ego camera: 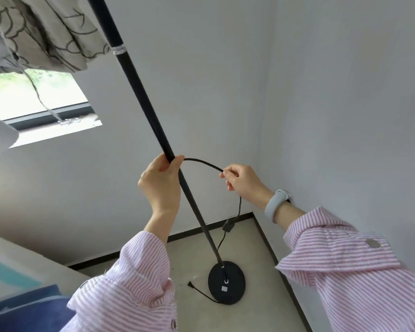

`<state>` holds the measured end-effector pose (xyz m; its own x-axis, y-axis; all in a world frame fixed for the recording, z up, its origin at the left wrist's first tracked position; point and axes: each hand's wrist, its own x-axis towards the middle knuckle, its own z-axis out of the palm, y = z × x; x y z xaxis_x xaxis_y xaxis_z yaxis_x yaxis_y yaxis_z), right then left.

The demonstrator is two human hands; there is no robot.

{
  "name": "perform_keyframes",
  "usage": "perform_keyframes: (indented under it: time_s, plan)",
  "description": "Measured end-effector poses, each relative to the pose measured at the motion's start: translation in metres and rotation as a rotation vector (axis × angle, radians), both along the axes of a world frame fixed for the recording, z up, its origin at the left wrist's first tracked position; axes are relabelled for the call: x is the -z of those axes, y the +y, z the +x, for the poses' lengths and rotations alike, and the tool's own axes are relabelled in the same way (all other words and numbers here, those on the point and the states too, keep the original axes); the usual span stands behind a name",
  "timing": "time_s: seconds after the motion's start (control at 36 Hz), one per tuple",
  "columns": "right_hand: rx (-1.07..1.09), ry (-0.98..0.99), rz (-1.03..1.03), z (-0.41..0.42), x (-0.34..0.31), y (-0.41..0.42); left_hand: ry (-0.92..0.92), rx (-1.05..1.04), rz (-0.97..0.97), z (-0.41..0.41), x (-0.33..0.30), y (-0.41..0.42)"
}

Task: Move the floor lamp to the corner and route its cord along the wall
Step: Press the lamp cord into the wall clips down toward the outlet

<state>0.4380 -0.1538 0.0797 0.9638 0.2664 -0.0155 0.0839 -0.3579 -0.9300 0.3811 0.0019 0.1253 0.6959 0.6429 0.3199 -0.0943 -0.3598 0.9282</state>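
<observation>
A black floor lamp stands near the room corner, its thin pole rising up and to the left from a round black base on the pale floor. My left hand grips the pole at mid height and also pinches the black cord against it. The cord arcs to my right hand, which pinches it, then drops past an inline switch toward the base. A further stretch of cord lies on the floor left of the base.
Two white walls meet at the corner with a black skirting strip. A window with a patterned curtain is at the upper left. A blue and white bed edge is at the lower left.
</observation>
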Motion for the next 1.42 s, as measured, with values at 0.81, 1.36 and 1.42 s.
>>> perform_keyframes:
  time_s: [0.81,1.36,1.42]
  plan:
    - [-0.125,0.148,-0.079,-0.067,0.044,-0.042,0.312,0.205,-0.086,-0.043,0.062,-0.016]
    - [0.305,0.029,-0.034,-0.11,0.068,-0.123,0.54,0.434,-0.05,-0.024,0.052,-0.056]
    - [0.339,-0.061,-0.007,-0.106,0.05,-0.127,0.551,0.38,0.34,-0.037,0.057,-0.064]
